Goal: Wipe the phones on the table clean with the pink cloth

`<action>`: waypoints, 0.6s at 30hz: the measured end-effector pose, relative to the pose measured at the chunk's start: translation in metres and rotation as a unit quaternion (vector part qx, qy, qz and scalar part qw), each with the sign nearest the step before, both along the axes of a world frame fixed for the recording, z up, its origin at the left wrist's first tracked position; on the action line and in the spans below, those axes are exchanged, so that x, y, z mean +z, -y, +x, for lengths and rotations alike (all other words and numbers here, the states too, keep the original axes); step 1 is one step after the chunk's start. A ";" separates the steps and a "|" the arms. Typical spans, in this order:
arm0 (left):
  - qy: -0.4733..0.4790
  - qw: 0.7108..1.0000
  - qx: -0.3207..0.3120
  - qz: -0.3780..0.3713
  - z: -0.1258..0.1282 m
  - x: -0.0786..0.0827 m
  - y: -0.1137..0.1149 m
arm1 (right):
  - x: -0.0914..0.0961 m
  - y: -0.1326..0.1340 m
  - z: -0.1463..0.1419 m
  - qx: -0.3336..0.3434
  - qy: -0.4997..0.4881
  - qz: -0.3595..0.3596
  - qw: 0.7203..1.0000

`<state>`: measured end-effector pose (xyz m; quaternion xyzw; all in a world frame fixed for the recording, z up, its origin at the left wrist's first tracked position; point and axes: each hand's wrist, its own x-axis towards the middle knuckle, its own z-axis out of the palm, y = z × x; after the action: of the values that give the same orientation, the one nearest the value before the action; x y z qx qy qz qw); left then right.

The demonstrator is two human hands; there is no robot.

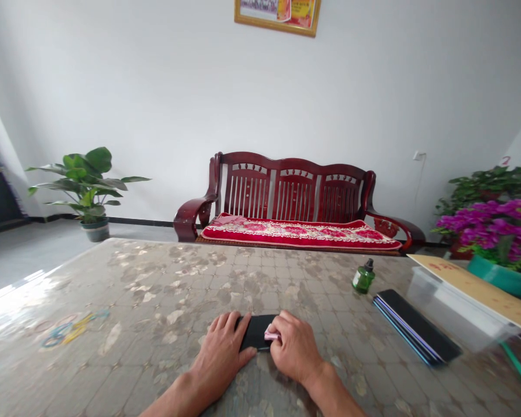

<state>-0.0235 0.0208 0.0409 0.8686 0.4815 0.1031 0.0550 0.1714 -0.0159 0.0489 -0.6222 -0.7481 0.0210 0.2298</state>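
Observation:
A black smartphone [256, 332] lies flat on the table in front of me, its ends partly covered by my hands. My left hand [223, 350] grips its left end, with the thumb along the near edge and the index finger at the far edge. Over the right end, my right hand [293, 346] is closed around a small pink cloth [271, 335], pressed to the phone's dark face. Most of the cloth is hidden inside the fingers.
A patterned cover lies over the table [156, 324]. Stacked phones [417, 325], a green bottle [363, 278] and a clear plastic box [455, 310] under a tan folder [473, 286] are on the right. Colourful rubber bands [72, 331] lie left. Beyond stands a wooden bench [293, 191].

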 end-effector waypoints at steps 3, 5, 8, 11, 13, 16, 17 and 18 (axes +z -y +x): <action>-0.003 1.000 0.000 -0.002 0.000 0.000 0.000 | 0.000 -0.002 0.001 -0.015 -0.003 0.005 1.000; -0.005 1.000 0.000 -0.004 0.001 -0.001 0.000 | 0.000 -0.003 0.004 -0.022 -0.006 0.010 1.000; -0.010 1.000 -0.003 -0.004 0.001 0.000 0.000 | -0.001 -0.004 0.006 -0.006 -0.012 0.010 1.000; -0.012 1.000 -0.005 -0.002 0.001 0.000 0.000 | -0.001 -0.003 0.006 0.000 -0.012 0.008 1.000; -0.011 1.000 -0.005 0.000 0.001 -0.001 -0.001 | 0.000 -0.003 0.004 -0.006 -0.005 0.007 1.000; -0.012 1.000 -0.006 -0.001 0.000 -0.004 -0.002 | 0.000 -0.003 0.003 -0.017 0.006 0.012 1.000; -0.012 1.000 -0.006 0.000 0.000 -0.006 -0.003 | 0.000 -0.003 0.003 -0.022 0.007 0.014 1.000; -0.013 1.000 -0.007 0.003 0.000 -0.007 -0.003 | -0.001 -0.003 0.003 -0.027 0.006 0.017 0.999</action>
<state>-0.0233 0.0239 0.0338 0.8732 0.4761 0.0929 0.0473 0.1745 -0.0125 0.0480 -0.6380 -0.7329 -0.0019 0.2363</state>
